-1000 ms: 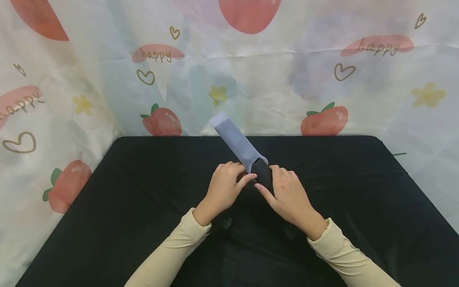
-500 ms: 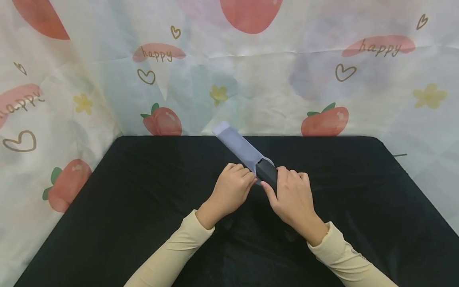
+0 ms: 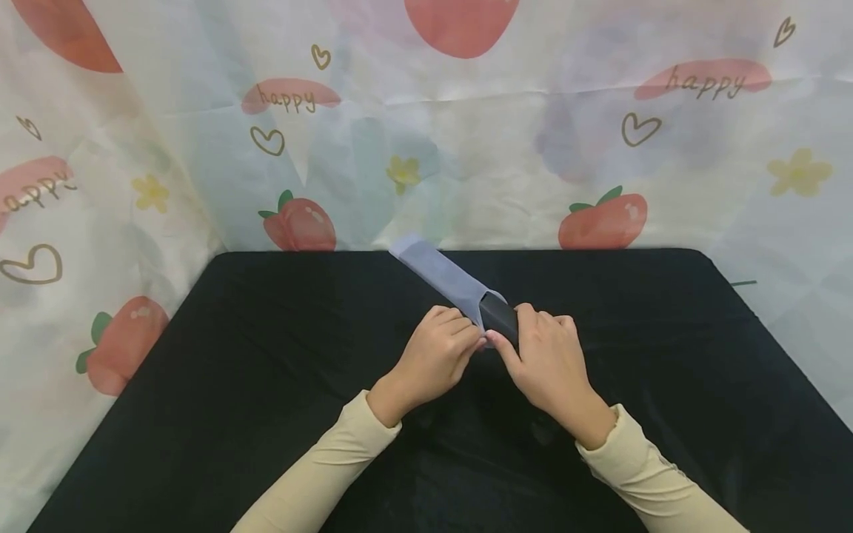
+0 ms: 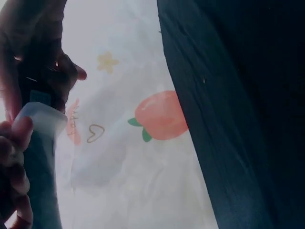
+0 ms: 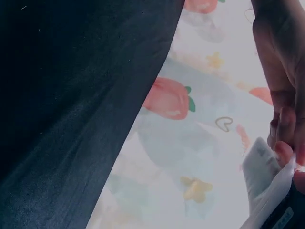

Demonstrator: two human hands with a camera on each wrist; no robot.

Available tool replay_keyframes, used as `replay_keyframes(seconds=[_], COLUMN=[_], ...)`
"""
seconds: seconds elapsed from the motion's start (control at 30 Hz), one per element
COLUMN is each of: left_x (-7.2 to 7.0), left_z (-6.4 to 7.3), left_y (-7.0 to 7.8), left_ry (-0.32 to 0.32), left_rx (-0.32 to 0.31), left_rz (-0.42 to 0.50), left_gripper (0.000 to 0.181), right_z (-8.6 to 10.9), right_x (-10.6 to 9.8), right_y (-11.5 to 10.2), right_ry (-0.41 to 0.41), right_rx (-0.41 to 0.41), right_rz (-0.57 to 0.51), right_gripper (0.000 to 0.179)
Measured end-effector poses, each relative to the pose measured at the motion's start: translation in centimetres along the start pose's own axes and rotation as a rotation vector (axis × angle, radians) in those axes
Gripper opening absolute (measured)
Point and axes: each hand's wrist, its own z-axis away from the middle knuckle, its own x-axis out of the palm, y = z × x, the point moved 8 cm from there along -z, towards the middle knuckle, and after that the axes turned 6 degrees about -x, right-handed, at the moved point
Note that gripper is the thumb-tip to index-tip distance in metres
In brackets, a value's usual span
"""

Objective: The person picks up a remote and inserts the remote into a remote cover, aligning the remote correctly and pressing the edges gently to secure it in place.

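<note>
While left hand (image 3: pixel 435 349) pinches pale pouch (image 3: pixel 441 275) at its lip | right hand (image 3: pixel 552 359) grips black object (image 3: pixel 500 318) | hard tugging could tear pouch

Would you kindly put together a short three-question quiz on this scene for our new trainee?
1. Multiple choice: what colour is the narrow pouch?
A) bright red
B) pale blue
C) yellow

2. True or false: the black oblong object lies entirely outside the pouch.

3. Fill in the blank: of the person's two hands, the ____ one grips the black oblong object.

Key:
1. B.
2. False; one end sits in the pouch's mouth.
3. Right; the left hand holds the edge of the pouch's mouth.
</note>
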Motion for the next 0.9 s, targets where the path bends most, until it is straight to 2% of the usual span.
replay_keyframes(seconds=[0.17,0.23,0.33,0.4,0.43,0.5,0.57,0.63,0.7,0.8,0.9], left_x=[-1.0,-1.7,-3.3,-4.1,-4.4,-4.4,-4.1,-3.9,-3.7,-3.4,-3.3], left_z=[-0.3,-0.4,-0.5,-0.5,-0.6,-0.7,-0.8,-0.7,-0.6,-0.5,-0.3], left_y=[-0.2,0.0,0.3,0.0,-0.3,-1.4,-2.6,-3.5,-4.0,-4.6,-5.0], left_ry=[0.014,0.031,0.116,0.160,0.167,0.140,0.075,0.016,-0.022,-0.070,-0.100], left_rx=[-0.019,0.020,0.106,0.132,0.124,0.078,0.016,-0.037,-0.079,-0.151,-0.232], left_rz=[-0.046,-0.056,-0.081,-0.134,-0.169,-0.247,-0.302,-0.323,-0.307,-0.248,-0.188], left_gripper=[0.014,0.013,0.007,0.022,0.034,0.057,0.069,0.067,0.061,0.058,0.059], right_z=[-0.3,-0.4,-0.4,-0.5,-0.5,-0.5,-0.5,-0.5,-0.6,-0.6,-0.1], right_x=[-1.1,-1.7,-2.4,-2.6,-2.6,-2.6,-2.6,-2.5,-2.7,-3.5,-4.7], right_y=[-0.5,-0.6,-0.8,-0.9,-1.0,-1.2,-1.3,-1.2,-1.0,-0.9,-1.6], right_ry=[0.123,0.188,0.251,0.263,0.262,0.248,0.235,0.222,0.233,0.327,0.498], right_rx=[-0.132,-0.192,-0.268,-0.316,-0.342,-0.390,-0.428,-0.446,-0.445,-0.479,-0.589], right_rz=[0.022,0.048,0.077,0.085,0.087,0.089,0.088,0.075,0.039,-0.043,-0.101], right_gripper=[0.059,0.068,0.070,0.068,0.067,0.066,0.064,0.064,0.063,0.056,0.041])
